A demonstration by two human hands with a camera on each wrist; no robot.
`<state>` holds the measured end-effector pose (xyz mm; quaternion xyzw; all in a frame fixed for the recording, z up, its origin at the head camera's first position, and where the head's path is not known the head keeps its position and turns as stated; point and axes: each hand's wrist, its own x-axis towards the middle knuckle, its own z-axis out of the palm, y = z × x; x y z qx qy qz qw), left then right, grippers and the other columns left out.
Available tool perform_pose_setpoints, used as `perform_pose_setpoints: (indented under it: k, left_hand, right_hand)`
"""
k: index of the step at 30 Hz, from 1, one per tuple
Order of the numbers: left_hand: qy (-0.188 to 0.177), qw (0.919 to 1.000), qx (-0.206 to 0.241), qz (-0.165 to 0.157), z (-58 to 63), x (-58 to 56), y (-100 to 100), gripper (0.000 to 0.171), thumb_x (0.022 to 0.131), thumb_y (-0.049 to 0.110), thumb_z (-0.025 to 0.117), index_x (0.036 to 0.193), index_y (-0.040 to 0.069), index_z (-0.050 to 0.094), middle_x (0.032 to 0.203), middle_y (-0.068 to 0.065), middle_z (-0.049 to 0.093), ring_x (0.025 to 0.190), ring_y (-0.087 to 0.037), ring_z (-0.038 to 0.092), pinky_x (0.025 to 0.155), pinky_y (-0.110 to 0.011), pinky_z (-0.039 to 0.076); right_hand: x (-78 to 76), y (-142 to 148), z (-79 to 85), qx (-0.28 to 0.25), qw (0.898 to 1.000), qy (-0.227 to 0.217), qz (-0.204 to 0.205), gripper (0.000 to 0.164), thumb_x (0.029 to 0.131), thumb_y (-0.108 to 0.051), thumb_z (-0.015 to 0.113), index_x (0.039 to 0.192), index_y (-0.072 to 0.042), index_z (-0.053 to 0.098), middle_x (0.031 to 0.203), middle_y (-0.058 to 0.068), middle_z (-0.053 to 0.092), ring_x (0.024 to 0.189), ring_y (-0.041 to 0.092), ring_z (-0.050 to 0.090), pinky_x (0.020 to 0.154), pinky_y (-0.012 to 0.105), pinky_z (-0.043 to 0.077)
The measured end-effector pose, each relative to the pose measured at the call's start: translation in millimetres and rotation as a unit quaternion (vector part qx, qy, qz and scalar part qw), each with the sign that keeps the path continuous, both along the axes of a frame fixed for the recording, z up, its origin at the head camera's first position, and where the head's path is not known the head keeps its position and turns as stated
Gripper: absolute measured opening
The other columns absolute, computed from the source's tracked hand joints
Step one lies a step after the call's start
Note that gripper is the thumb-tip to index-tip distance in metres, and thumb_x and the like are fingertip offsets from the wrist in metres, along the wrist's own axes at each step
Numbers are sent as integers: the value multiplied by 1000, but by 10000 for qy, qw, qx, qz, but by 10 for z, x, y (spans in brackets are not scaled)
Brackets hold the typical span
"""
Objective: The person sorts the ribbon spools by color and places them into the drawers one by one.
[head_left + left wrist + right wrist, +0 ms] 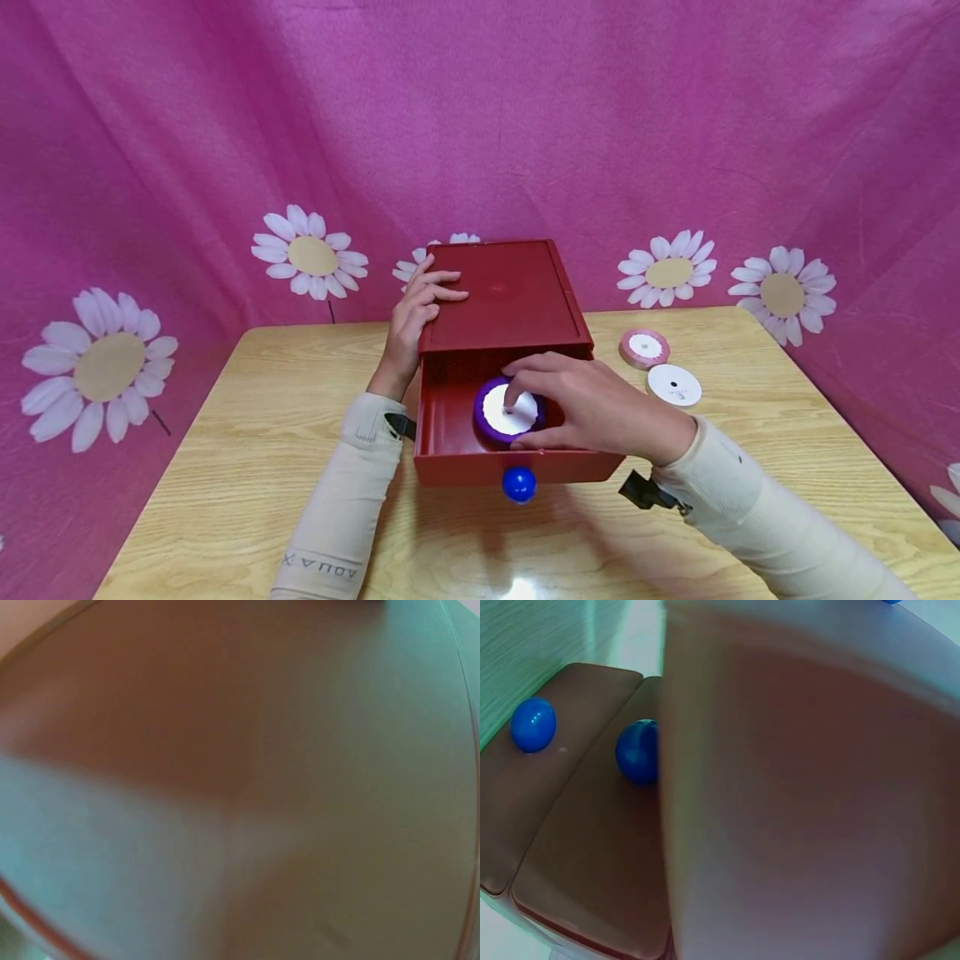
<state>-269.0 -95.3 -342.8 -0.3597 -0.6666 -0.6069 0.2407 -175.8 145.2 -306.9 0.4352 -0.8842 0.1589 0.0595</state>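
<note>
A red box (510,292) stands on the table, its drawer (450,417) pulled out toward me. Inside the drawer is a ribbon spool (491,427) with a purple rim and white face. My right hand (581,400) reaches in from the right and grips this spool, thumb at the near edge and fingers over the far side. With its fingers stretched across the top, my left hand (416,321) rests on the box's left edge. The left wrist view is a blurred close surface; a large blurred shape covers much of the right wrist view.
Right of the box lie a pink ribbon spool (645,347) and a white spool (674,385) on the wooden table (247,450). A blue knob (519,484) sticks out from the drawer front. Pink cloth with daisies (480,125) hangs behind the table.
</note>
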Motion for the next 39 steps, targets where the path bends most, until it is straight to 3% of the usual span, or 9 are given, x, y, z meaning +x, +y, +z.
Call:
perform_pose_setpoints:
  k: [4,7,14,29,39]
  left_hand:
    - [164,9998,21,-58,-90,-92,-16,38,83,-4,35,101,-17,66,124,-36,52,140,-49,17,116,-53,6]
    - [224,9997,70,-24,-198,-209,-26,39,85,1,36,102,-12,68,125,-30,55,142,-42,19,117,-45,7]
    - [-238,9997,32,43,-33,-36,-9,40,85,4,35,102,-8,70,124,-26,56,142,-41,19,117,-48,6]
    - [-59,10000,6,-76,32,42,-4,37,84,-5,33,100,-20,64,123,-38,51,139,-51,16,116,-54,5]
    - [-3,9999,-27,-122,38,50,-11,37,84,-6,34,102,-19,64,124,-39,50,139,-52,14,114,-58,4]
  right_hand:
    - [-2,4,-6,-103,9999,116,32,36,78,-51,74,101,-25,65,132,2,57,122,17,51,89,38,50]
    - [-5,6,-8,-182,9997,131,22,39,78,-51,74,104,-23,65,131,2,57,121,15,51,92,37,50]
    - [-1,5,-3,-557,9984,74,46,35,80,-43,75,106,-21,65,124,-1,60,114,8,53,91,28,50]
    - [4,44,45,-1282,9900,287,509,32,83,-30,76,107,-12,66,112,-5,63,105,7,57,88,25,51]
    - [149,74,167,-1496,9862,458,546,36,78,-25,80,109,-12,66,112,-5,64,103,8,59,85,26,53]
